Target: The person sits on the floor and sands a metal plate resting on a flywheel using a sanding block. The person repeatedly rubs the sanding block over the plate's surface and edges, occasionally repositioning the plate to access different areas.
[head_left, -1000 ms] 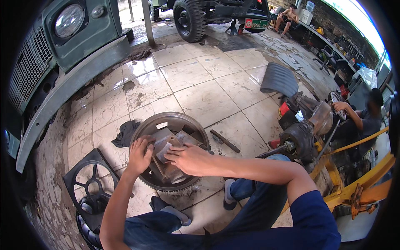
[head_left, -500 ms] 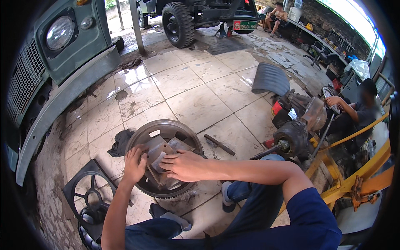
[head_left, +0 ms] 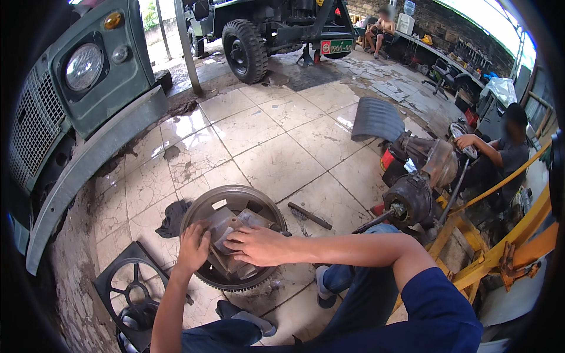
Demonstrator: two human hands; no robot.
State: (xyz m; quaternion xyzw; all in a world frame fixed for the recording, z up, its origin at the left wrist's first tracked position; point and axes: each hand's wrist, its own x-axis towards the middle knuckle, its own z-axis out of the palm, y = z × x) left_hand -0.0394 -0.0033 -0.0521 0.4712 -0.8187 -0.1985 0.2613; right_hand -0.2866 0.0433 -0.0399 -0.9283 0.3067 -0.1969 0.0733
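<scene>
A round metal flywheel [head_left: 275,210] with a toothed rim lies on the tiles in front of me. Flat, dull grey-brown metal plates [head_left: 250,217] rest inside it, at a slant. My left hand [head_left: 194,247] grips the left edge of one plate, its fingertips partly hidden. Across the plate's middle lies my right hand [head_left: 259,244], fingers stretched flat toward the left. A pale grey patch shows just left of its fingertips; whether it is a separate sheet I cannot tell. A brush [head_left: 309,215] with a dark handle lies right of the flywheel.
Black cloth [head_left: 174,219] and a black fan shroud [head_left: 112,275] lie at the left, near a green vehicle's bumper [head_left: 100,167]. At right, an axle assembly [head_left: 406,197] stands by a yellow frame [head_left: 500,253]; a co-worker [head_left: 512,153] sits behind it. Another vehicle [head_left: 247,50] stands at the back.
The view has tilted up a little, so the scene sits slightly lower. Both hands keep nearly the same place on the plates; my right hand has shifted only slightly.
</scene>
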